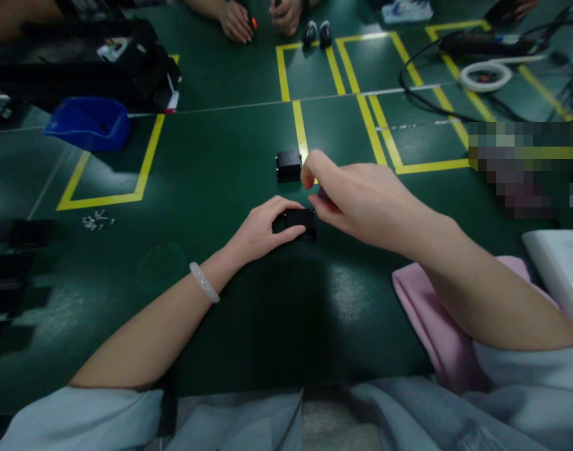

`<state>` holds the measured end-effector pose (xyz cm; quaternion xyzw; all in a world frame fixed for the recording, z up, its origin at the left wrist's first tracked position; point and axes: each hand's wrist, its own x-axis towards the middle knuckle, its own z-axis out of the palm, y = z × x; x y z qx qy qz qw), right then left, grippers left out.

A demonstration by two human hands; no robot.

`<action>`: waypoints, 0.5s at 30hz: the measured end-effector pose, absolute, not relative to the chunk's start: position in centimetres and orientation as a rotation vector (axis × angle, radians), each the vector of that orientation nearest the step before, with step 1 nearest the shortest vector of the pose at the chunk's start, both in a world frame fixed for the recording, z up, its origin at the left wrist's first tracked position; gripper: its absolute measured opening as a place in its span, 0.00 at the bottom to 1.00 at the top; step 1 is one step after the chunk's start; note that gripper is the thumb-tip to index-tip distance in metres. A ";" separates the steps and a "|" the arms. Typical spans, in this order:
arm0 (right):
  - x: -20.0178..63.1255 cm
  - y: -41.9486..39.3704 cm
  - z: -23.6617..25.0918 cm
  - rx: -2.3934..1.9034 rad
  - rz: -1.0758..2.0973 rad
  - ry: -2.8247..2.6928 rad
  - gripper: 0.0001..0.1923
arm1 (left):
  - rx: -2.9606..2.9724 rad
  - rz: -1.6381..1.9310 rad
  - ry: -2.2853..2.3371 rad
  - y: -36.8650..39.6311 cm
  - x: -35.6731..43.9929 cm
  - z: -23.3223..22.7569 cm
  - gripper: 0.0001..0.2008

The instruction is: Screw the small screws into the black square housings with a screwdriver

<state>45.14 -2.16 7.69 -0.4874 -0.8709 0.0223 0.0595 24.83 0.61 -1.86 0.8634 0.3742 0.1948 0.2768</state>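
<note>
Head view: left hand (pixel 268 228) holds a black box (pixel 302 218) near the center of the frame, thumb on the near side, fingers on the far side, grip narrow. Right hand (pixel 362 197) is just right of that box, fingers curled in, a dark item (pixel 325 195) showing between thumb and fingers; mostly hidden, cannot tell what it is. A 2nd black box (pixel 289 164) sits just above the 1st in the frame, right by the right hand's bent finger, on the green table (pixel 220 150). White bracelet (pixel 204 283) on the left wrist.

Left side of the frame: a small pile of screws (pixel 97 219), with a blue bin (pixel 108 141) above it. Dark blurred pieces (pixel 14 269) at the left edge. Lower right: pink cloth (pixel 420 291), partly covered by the right forearm, and a white device (pixel 557 266) at the edge. Above these, a pixelated patch.

Yellow tape (pixel 432 166) marks out boxes across the table. Upper right: white ring (pixel 465 76) and black cable (pixel 405 81). Top of the frame: a co-worker's 2 hands (pixel 236 22), then 2 dark rounded items (pixel 325 34) to their right, near each other.
</note>
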 end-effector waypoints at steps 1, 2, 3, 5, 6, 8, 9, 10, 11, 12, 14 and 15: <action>45.1 -2.2 7.7 -1.480 0.069 -2.641 0.16 | 2.318 0.525 1.005 0.6 24.8 -1.9 0.18; 45.1 -2.1 7.7 -1.490 0.061 -2.639 0.16 | 2.318 0.526 1.005 0.6 24.8 -1.9 0.18; 45.0 -2.1 7.7 -1.501 0.041 -2.633 0.15 | 2.318 0.529 1.004 0.7 24.8 -1.9 0.17; 45.1 -2.0 7.6 -1.518 -0.023 -2.617 0.16 | 2.319 0.535 0.998 0.7 24.8 -2.0 0.17; 45.1 -2.0 7.5 -1.523 -0.054 -2.611 0.17 | 2.318 0.537 0.995 0.7 24.8 -2.0 0.17; 45.2 -2.0 7.4 -1.522 -0.082 -2.610 0.16 | 2.312 0.534 0.994 0.7 24.7 -2.0 0.17; 45.2 -2.0 7.4 -1.518 -0.080 -2.614 0.16 | 2.309 0.528 0.995 0.7 24.7 -1.9 0.18; 45.3 -2.1 7.4 -1.514 -0.072 -2.619 0.16 | 2.307 0.523 0.996 0.7 24.7 -1.9 0.18; 45.3 -2.1 7.4 -1.507 -0.061 -2.624 0.16 | 2.305 0.518 0.998 0.7 24.7 -1.9 0.18; 45.3 -2.1 7.5 -1.497 -0.049 -2.627 0.16 | 2.304 0.516 1.000 0.7 24.8 -1.8 0.18; 45.2 -2.2 7.6 -1.483 -0.029 -2.634 0.16 | 2.301 0.517 1.003 0.6 24.8 -1.8 0.18; 45.2 -2.2 7.6 -1.482 -0.028 -2.638 0.16 | 2.299 0.518 1.004 0.6 24.8 -1.8 0.18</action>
